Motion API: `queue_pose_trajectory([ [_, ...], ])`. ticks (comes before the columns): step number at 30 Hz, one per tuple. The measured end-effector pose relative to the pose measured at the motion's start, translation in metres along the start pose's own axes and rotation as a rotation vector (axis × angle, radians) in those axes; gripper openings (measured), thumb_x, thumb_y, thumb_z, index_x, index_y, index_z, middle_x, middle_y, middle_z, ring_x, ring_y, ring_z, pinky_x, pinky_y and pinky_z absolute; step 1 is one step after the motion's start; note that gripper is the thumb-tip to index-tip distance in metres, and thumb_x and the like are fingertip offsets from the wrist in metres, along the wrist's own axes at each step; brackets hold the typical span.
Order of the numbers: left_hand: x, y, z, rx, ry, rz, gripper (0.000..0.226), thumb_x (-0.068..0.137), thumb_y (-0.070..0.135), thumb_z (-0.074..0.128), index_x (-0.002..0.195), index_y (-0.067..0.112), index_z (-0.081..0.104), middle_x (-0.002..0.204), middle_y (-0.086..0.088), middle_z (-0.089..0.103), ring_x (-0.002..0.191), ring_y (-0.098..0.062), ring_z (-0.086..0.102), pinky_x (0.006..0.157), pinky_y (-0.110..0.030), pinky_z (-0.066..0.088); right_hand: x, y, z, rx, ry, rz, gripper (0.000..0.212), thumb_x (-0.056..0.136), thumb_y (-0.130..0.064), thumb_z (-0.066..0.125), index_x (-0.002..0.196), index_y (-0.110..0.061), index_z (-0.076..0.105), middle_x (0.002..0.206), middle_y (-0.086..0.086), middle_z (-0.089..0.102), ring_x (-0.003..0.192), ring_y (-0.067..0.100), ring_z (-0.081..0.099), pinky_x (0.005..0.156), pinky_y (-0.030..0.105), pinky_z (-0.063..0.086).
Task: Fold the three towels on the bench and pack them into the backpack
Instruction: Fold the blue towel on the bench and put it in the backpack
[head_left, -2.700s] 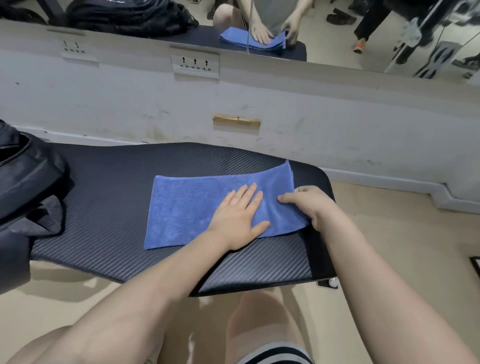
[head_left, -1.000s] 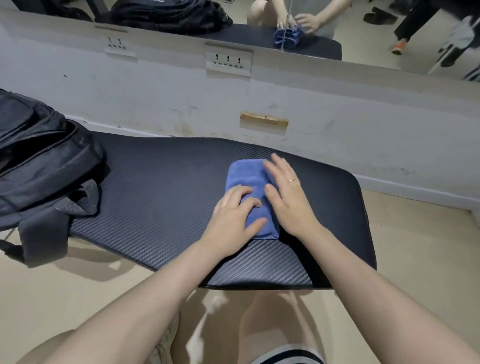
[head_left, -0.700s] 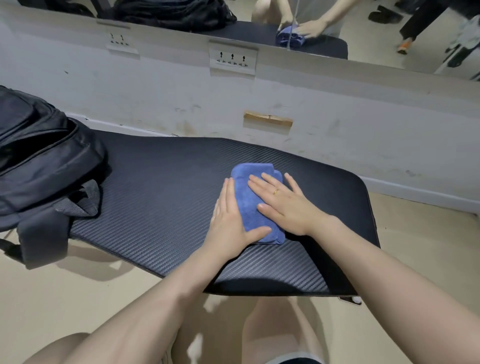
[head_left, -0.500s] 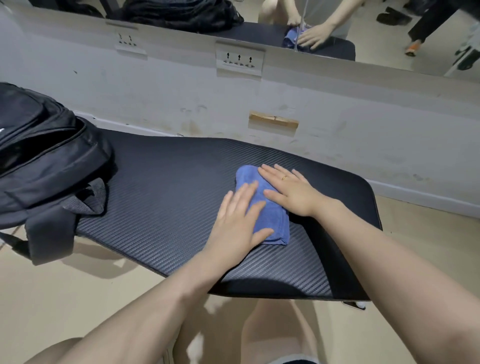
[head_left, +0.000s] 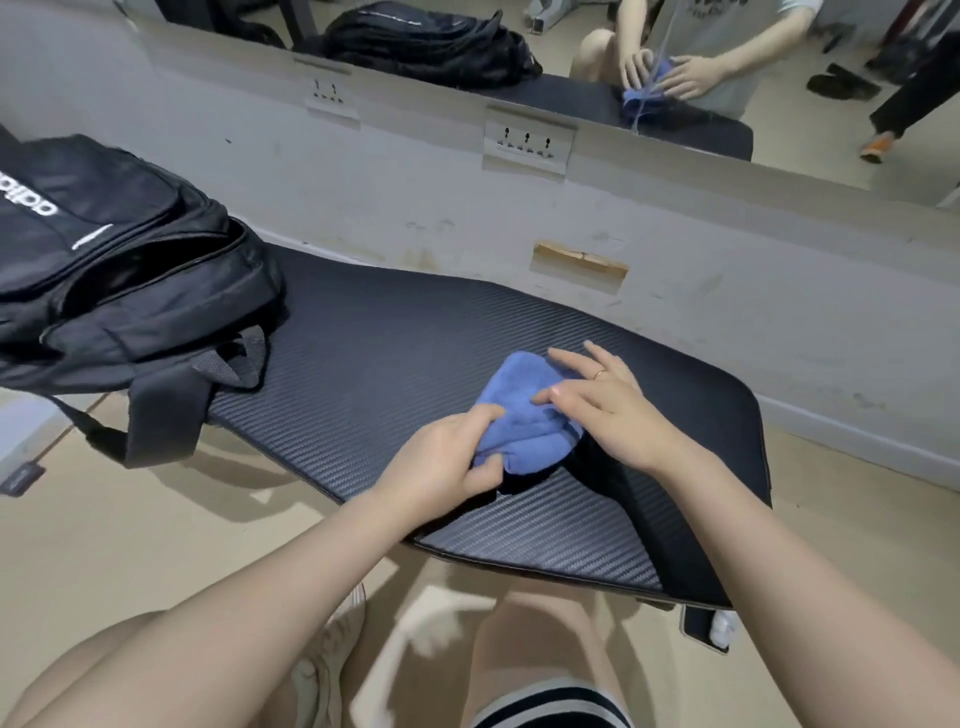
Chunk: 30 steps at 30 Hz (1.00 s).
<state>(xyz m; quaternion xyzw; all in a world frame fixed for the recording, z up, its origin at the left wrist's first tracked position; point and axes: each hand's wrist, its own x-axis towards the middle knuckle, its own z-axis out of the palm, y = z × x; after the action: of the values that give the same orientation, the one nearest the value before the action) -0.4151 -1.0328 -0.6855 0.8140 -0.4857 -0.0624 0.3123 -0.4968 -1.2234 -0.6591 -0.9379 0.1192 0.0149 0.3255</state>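
Observation:
A small folded blue towel (head_left: 519, 415) is raised a little above the black padded bench (head_left: 363, 338), a shadow under its near end. My left hand (head_left: 441, 462) grips the towel's near left edge, thumb below and fingers curled on top. My right hand (head_left: 602, 405) lies on the towel's right side with fingers nearly straight. A black backpack (head_left: 114, 270) lies on the bench's left end, its main zip open and its straps hanging over the front edge. No other towel shows.
A white wall (head_left: 727, 270) with socket plates runs just behind the bench, with a mirror (head_left: 571, 47) above it reflecting me and the bench. My knees are below the bench's front edge, over a beige floor (head_left: 104, 545).
The long towel was folded into a small bundle. Since half a second ago my left hand went from lying flat on it to gripping its edge, and the bundle has lifted slightly.

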Motion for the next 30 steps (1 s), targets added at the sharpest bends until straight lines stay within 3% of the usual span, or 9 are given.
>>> queue_pose_trajectory([
  [4,-0.021,-0.007,-0.026,-0.451,0.196,-0.306,0.025,0.071,0.036,0.045,0.095,0.028,0.050,0.081,0.009,0.062,0.068,0.001,0.054,0.064,-0.017,0.041,0.003,-0.042,0.006,-0.028,-0.142,-0.261,0.075,0.061,-0.070,0.038,0.112,-0.020,0.060,0.124,-0.018,0.049,0.129,-0.006,0.018,0.112,0.024,-0.006],
  [7,-0.035,-0.016,-0.052,-0.683,0.315,-0.429,0.016,0.078,0.026,0.049,0.094,0.024,0.055,0.093,0.004,0.063,0.085,-0.008,0.058,0.078,-0.028,0.047,0.022,-0.079,0.016,-0.131,-0.174,-0.360,0.067,0.061,-0.070,0.050,0.108,-0.023,0.056,0.096,-0.019,0.054,0.100,-0.005,0.043,0.112,0.024,0.010],
  [9,-0.049,-0.018,-0.072,-0.788,0.351,-0.475,0.010,0.087,0.020,0.048,0.092,0.022,0.056,0.092,0.005,0.064,0.087,-0.009,0.060,0.077,-0.024,0.049,0.036,-0.101,0.025,-0.089,-0.191,-0.360,0.046,0.071,-0.056,0.064,0.102,-0.023,0.056,0.083,-0.021,0.054,0.081,0.002,0.049,0.090,0.020,0.033],
  [11,-0.062,-0.020,-0.097,-0.874,0.345,-0.456,0.013,0.087,0.027,0.045,0.093,0.022,0.055,0.089,0.013,0.063,0.083,0.003,0.060,0.071,-0.011,0.046,0.047,-0.123,0.031,0.000,-0.198,-0.365,0.040,0.076,-0.045,0.070,0.109,-0.029,0.054,0.086,-0.026,0.056,0.080,-0.004,0.054,0.072,0.012,0.036],
  [16,-0.086,-0.042,-0.142,-0.372,0.207,-0.472,0.045,0.068,0.040,0.071,0.105,0.036,0.046,0.101,0.024,0.057,0.095,0.004,0.056,0.073,-0.009,0.046,0.070,-0.175,0.052,0.071,-0.296,-0.439,0.048,0.081,-0.042,0.065,0.126,-0.036,0.049,0.109,-0.025,0.060,0.098,-0.003,0.056,0.077,0.002,0.038],
  [22,-0.083,-0.083,-0.187,-0.341,0.185,-0.408,0.026,0.077,0.037,0.064,0.103,0.032,0.058,0.098,0.016,0.065,0.089,0.003,0.060,0.075,-0.016,0.047,0.103,-0.219,0.071,0.168,-0.382,-0.446,0.046,0.086,-0.039,0.060,0.129,-0.034,0.043,0.117,-0.023,0.056,0.106,-0.006,0.053,0.085,0.008,0.041],
  [25,-0.074,-0.114,-0.205,-0.261,0.310,-0.387,0.016,0.084,0.035,0.062,0.097,0.038,0.053,0.092,0.022,0.062,0.082,0.012,0.056,0.069,-0.008,0.042,0.129,-0.237,0.075,0.262,-0.314,-0.435,0.028,0.087,-0.026,0.063,0.114,-0.022,0.057,0.108,-0.012,0.063,0.100,0.004,0.060,0.086,0.022,0.046],
  [28,-0.059,-0.152,-0.229,-0.269,0.583,-0.397,0.009,0.093,0.032,0.046,0.096,0.028,0.054,0.088,0.015,0.060,0.085,-0.003,0.057,0.073,-0.010,0.039,0.157,-0.248,0.079,0.398,-0.148,-0.376,0.022,0.087,-0.019,0.063,0.108,-0.025,0.061,0.103,-0.012,0.066,0.096,0.006,0.062,0.083,0.026,0.048],
  [30,-0.045,-0.182,-0.245,-0.093,0.536,-0.426,0.017,0.096,0.025,0.042,0.102,0.017,0.055,0.094,0.008,0.058,0.091,-0.009,0.053,0.074,-0.011,0.037,0.173,-0.252,0.083,0.468,-0.049,-0.311,0.022,0.087,-0.019,0.061,0.106,-0.031,0.060,0.101,-0.016,0.066,0.094,0.004,0.062,0.082,0.024,0.048],
])
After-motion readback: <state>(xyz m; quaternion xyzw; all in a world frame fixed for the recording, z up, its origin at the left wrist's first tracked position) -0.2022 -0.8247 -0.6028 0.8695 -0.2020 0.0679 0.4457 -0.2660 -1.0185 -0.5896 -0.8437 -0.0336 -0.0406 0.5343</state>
